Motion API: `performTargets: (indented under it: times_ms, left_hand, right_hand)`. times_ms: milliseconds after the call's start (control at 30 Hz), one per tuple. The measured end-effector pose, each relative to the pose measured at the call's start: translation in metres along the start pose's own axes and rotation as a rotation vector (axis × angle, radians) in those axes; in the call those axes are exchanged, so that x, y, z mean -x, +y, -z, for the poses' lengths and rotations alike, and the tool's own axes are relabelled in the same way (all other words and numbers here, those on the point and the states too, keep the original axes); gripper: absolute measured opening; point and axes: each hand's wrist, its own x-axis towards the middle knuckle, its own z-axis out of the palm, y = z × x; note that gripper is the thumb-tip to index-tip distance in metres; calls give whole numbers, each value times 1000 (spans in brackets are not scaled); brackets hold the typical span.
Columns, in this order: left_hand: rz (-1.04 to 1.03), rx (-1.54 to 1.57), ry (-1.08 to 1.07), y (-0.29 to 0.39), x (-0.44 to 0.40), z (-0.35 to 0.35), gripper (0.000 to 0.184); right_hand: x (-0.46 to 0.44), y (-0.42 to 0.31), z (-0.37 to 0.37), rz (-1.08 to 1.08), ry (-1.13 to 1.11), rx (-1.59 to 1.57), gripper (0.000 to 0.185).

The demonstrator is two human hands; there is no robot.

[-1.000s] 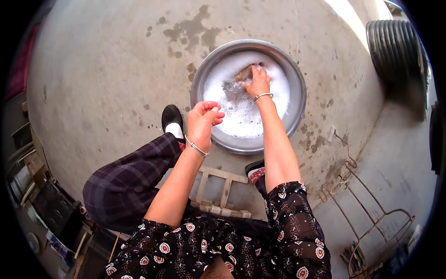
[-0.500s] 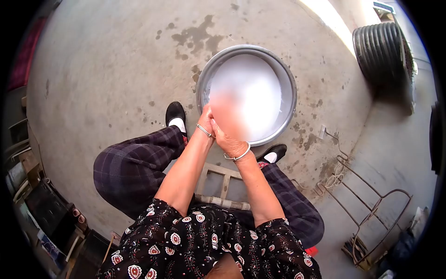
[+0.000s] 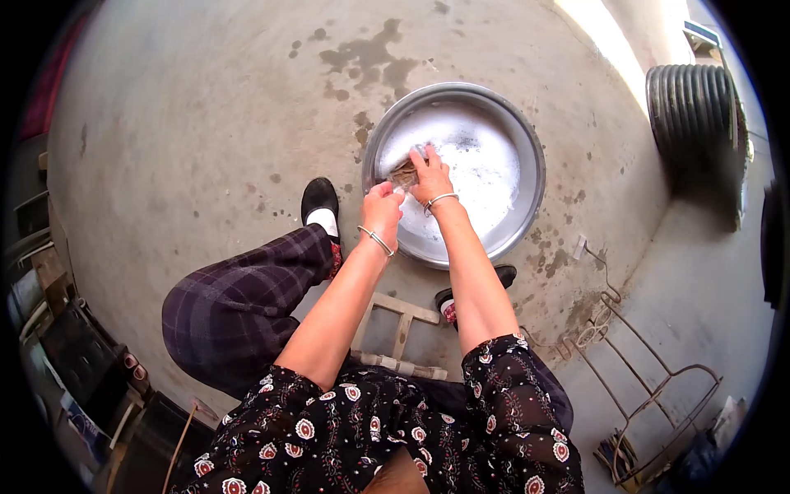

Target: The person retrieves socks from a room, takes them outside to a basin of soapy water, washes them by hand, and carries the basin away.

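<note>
Grasping a brown item point(image 3: 403, 174) with the right hand point(image 3: 431, 177): spread along its far side by the fingers, and apparently backed by the thumb on the near side. Meeting its near edge with the left hand point(image 3: 382, 214), fingertips curled in; cannot tell whether clenched on it or merely touching. Too small and wet-looking to identify further.

Located within the left part of the basin point(image 3: 531, 177), at or just above the white foam point(image 3: 485, 181); cannot tell how much is under. Held low, presumably to let drips fall back inside. Handled from two sides, likely for better control of something slippery. Noted basin on the floor point(image 3: 206, 132), just ahead of the feet; probably set there for easy reach by both arms.

Counted, working outward: hands, two; brown item, one visible; bracelets, two, one on the left wrist point(image 3: 377, 240) and one on the right point(image 3: 441, 200); basin, one; black shoes, two, left point(image 3: 319, 198) and right point(image 3: 504, 276); wooden frame point(image 3: 403, 333) between the legs, one; wire rack point(image 3: 638, 336) off to the right, one; ribbed black coil point(image 3: 691, 115) farther out, one, turns too tightly packed for counting. Dark patches point(image 3: 374, 58) beyond the basin: several, not tallied.
</note>
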Motion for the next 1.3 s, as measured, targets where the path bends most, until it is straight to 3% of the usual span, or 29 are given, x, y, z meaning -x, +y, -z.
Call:
performTargets:
  times_ms: [67, 100, 200, 233, 467, 533, 633, 733, 767, 867, 933, 1033, 1133, 1233, 1300]
  left_hand:
    - [-12, -18, 14, 1, -4, 0, 41]
    - [-11, -10, 26, 2, -4, 1, 42]
    - [35, 8, 39, 2, -2, 6, 44]
    - [61, 11, 47, 4, -1, 5, 45]
    - [114, 53, -55, -10, -1, 6, 51]
    - [104, 116, -86, -9, 5, 2, 53]
    - [270, 445, -307, 0, 13, -6, 51]
    - [325, 602, -590, -3, 22, -13, 39]
    - [251, 566, -656, 1, 34, -16, 27]
    - [57, 578, -791, -8, 42, -30, 23]
    - [-14, 571, -780, -1, 67, -37, 27]
    - [26, 585, -738, 14, 88, -40, 33]
    - [-5, 663, -877, 15, 73, -28, 35]
    - [4, 595, -857, 4, 83, -35, 34]
    - [-70, 621, -890, 3, 91, -41, 34]
  right_hand:
    - [2, 2, -27, -52, -121, 131, 48]
    - [5, 8, -41, 3, -103, 117, 31]
    - [23, 31, -70, 4, -115, -177, 16]
    - [37, 27, -64, 39, 164, -344, 10]
    - [100, -21, 37, -58, 238, -789, 9]
    - [116, -36, 56, 0, 278, -773, 11]
    - [144, -70, 72, 141, 367, -796, 15]
    - [156, -89, 65, 169, 527, -588, 19]
    - [153, -85, 65, 98, 592, -545, 20]
    - [122, -62, 75, -72, 745, -420, 19]
    - [104, -38, 81, -244, 809, -207, 19]
    - [113, -58, 86, -235, 794, -508, 19]
    - [139, -95, 88, 66, 750, -587, 19]
    - [114, -55, 97, -180, 750, -394, 17]
    - [106, -50, 108, -232, 832, -240, 16]
